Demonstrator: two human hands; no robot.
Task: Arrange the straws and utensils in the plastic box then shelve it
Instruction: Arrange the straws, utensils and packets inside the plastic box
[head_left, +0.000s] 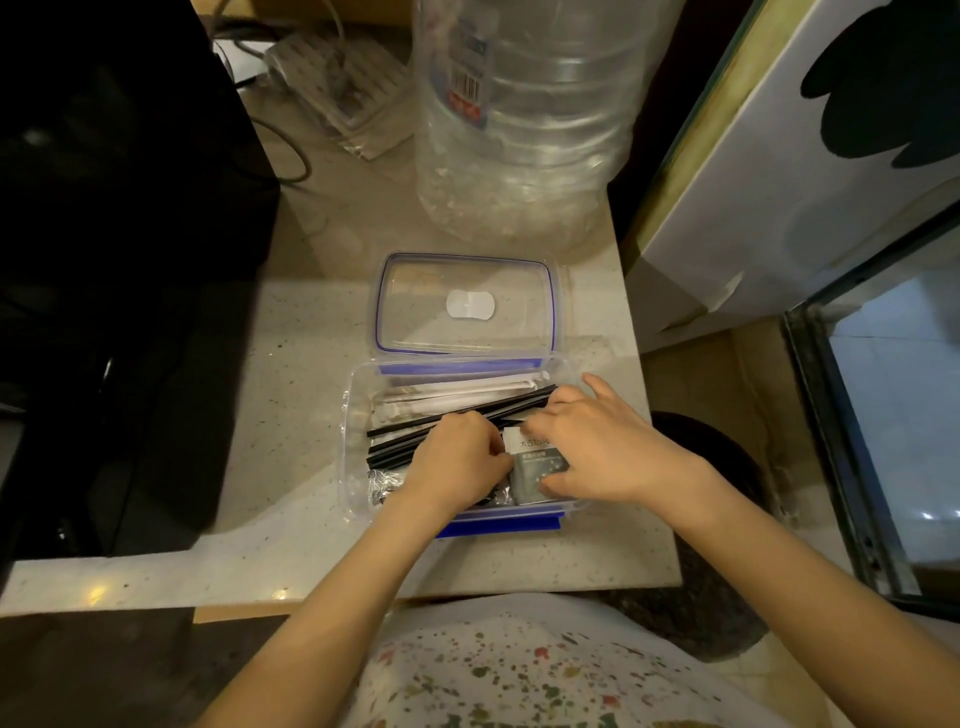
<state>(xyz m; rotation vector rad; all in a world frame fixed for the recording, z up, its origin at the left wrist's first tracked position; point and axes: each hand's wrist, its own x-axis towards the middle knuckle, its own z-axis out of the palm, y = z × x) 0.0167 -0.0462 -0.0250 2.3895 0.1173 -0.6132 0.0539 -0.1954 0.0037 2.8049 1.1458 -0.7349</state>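
Note:
A clear plastic box (349, 415) with blue clips stands open on the counter. Several black straws (400, 439) lie slantwise in it, with white paper-wrapped straws (457, 393) behind them and clear-wrapped utensils (382, 486) at its near left. Both hands are inside the box. My left hand (457, 462) is closed with its fingertips at the left edge of a grey-and-white packet (535, 462). My right hand (597, 447) lies over the packet and the straw ends, thumb pressed on the packet's near edge. The box's lid (467, 304), clear with a blue rim, lies flat just behind the box.
A large clear water bottle (519, 119) stands behind the lid. A black appliance (114, 260) fills the left side. A power strip and cables (332, 88) lie at the back. A white carton (779, 182) leans at the right, beside a glass-fronted cabinet (883, 415). The counter edge (363, 592) runs close to my body.

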